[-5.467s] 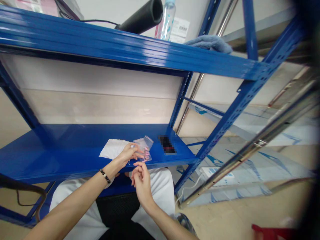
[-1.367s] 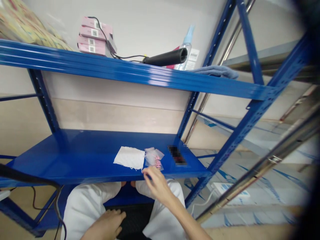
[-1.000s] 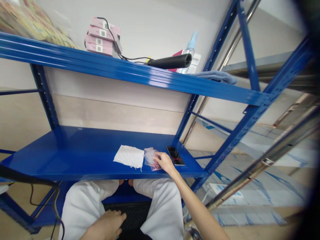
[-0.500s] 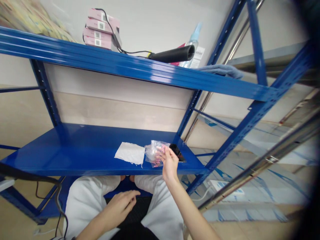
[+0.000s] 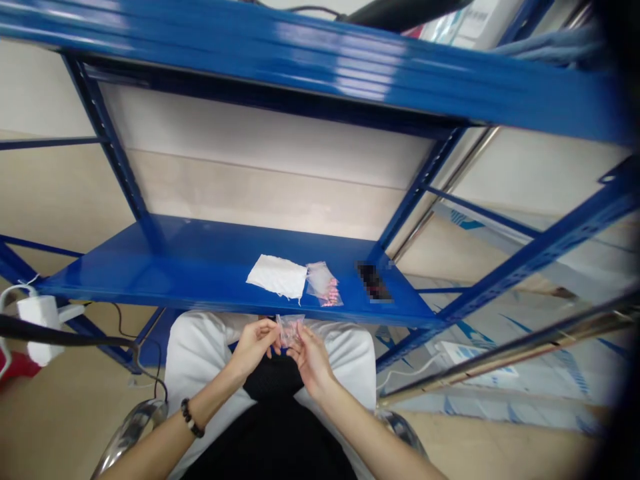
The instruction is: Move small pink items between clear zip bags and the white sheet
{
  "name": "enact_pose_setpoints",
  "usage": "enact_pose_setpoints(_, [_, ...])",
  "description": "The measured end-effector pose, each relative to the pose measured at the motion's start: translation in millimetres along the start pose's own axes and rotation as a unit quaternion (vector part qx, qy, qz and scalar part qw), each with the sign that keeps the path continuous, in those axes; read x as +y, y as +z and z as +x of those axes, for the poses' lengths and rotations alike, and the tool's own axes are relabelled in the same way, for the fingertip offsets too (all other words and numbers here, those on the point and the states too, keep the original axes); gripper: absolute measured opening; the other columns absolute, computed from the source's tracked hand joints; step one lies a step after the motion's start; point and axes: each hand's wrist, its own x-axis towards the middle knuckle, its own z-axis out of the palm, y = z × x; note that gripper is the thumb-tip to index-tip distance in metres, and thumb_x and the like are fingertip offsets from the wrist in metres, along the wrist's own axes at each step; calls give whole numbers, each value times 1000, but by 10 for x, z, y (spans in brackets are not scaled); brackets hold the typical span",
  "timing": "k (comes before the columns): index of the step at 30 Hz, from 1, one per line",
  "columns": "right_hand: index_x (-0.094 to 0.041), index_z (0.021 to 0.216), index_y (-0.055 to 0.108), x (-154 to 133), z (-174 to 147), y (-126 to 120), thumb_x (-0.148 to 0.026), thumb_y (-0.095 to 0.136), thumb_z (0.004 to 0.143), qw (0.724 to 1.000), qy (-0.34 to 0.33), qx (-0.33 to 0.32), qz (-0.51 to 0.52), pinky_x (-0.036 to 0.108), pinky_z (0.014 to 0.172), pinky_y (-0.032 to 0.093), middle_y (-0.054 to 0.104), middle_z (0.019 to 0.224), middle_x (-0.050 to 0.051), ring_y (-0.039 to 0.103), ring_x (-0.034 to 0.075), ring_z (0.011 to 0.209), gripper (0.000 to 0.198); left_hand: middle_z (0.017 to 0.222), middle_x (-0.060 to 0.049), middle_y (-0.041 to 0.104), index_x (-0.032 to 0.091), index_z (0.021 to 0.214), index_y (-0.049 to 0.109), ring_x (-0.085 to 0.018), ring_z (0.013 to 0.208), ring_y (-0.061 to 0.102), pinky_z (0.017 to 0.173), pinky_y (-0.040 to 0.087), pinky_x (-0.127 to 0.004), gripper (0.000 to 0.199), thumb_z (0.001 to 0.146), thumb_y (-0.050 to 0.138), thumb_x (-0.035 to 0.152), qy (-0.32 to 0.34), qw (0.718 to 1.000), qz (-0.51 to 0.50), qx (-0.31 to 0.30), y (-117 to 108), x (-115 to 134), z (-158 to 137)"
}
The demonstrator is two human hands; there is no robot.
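Grip, head view: both hands hold together one small clear bag; the left hand pinches narrowly at its left side, the right hand has its right side between thumb and fingers.
Held bag: it is between the two hands, over the lap, just in front of the blue shelf. Something pinkish seems inside, too small for me to tell.
What has changed: a moment ago the right hand alone had this bag above the shelf, while the left hand was over the lap with nothing. Now the bag is nearer to the body and the left hand has joined.
What it means: I judge the picking-up is done, and the bag now gets finer handling with two hands. If its mouth is sealed, I cannot tell.
Left hand: it reaches inward, fingers bent to the bag; a dark bracelet is at the wrist.
Right hand: fingers curl toward the bag, palm seemingly turned upward.
Lying bag: beyond the grip, slightly right, on the shelf, with pink pieces.
White sheet: beyond the grip, just left of the lying bag.
Dark flat object: farther right of the grip, pixelated.
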Motion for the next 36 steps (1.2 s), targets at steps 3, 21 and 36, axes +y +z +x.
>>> enact_pose_setpoints(3, [-18, 95, 62, 39, 33, -82, -38, 77, 75, 998, -13, 20, -62, 23, 50, 53, 72, 85, 6, 69, 16, 65, 32, 67, -3, 63, 12, 78, 66, -11, 57, 58, 50, 40, -20, 30, 81, 68, 42, -36, 999, -27, 4, -45, -58, -17])
enact_pose_setpoints(21, [-18, 82, 65, -137, 70, -29, -35, 62, 88, 844, -264, -171, -434, 27, 68, 44, 64, 76, 1, 59, 16, 71, 17, 75, -6, 69, 13, 85, 71, -16, 68, 61, 67, 46, -27, 21, 86, 64, 33, 82, 980, 168, -62, -215, -25, 10])
enact_pose_setpoints(36, [-21, 79, 56, -188, 16, -40, -16, 52, 81, 694, -336, -68, -633, 28, 68, 40, 61, 75, 1, 56, 17, 70, 7, 70, 0, 61, 20, 75, 62, -15, 66, 57, 68, 40, -27, 13, 84, 54, 18, 171, 863, 470, 77, -142, 52, -122])
